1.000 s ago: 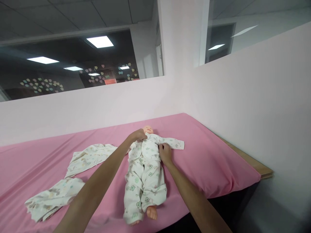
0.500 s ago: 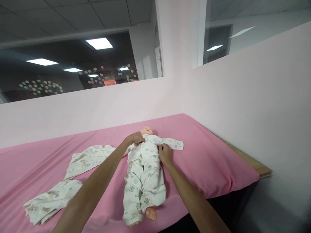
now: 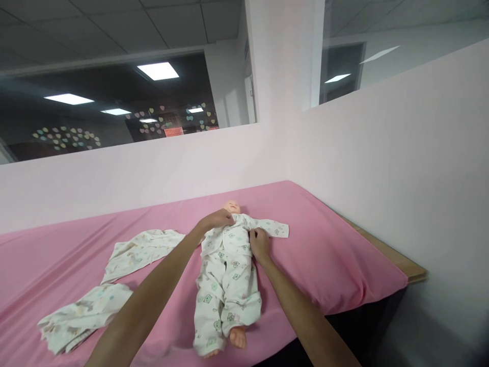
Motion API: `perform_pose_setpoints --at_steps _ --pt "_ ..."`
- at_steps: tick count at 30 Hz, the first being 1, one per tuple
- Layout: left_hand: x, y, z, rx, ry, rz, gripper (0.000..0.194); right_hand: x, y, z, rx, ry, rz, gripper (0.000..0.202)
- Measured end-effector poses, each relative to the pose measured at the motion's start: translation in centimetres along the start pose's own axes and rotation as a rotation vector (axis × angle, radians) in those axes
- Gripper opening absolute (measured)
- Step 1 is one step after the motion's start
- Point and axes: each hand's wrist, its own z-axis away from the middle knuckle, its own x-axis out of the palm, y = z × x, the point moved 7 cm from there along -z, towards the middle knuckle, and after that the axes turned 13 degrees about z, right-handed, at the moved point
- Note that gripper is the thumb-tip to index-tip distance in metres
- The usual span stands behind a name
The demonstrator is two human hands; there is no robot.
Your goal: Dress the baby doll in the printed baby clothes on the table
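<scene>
one shirt (image 3: 236, 237) on one doll (image 3: 233, 206) is touched by left hand (image 3: 220, 217) and right hand (image 3: 260, 243). pinching can't be told.

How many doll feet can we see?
2. One bare foot sticks out below the picture-right trouser leg; the other foot shows only a sliver below the picture-left trouser leg, the rest hidden by cloth.
</scene>
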Motion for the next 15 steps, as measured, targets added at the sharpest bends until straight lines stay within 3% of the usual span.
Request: perform_pose_setpoints --at_steps 7,12,15 --pt "-0.4 -0.8 1.8 -0.026 -0.054 0.032 0.043 0.2 0.1 -0.1 -0.004 -0.008 0.005 0.028" --pt "0.2 -1.1 3.4 -0.049 -0.167 0.029 0.032 0.3 0.1 -0.1 0.001 -0.011 0.010 0.028" --pt "0.4 -1.2 3.8 -0.069 -0.174 0.028 0.032 0.3 0.1 -0.1 0.005 -0.013 0.016 0.028"
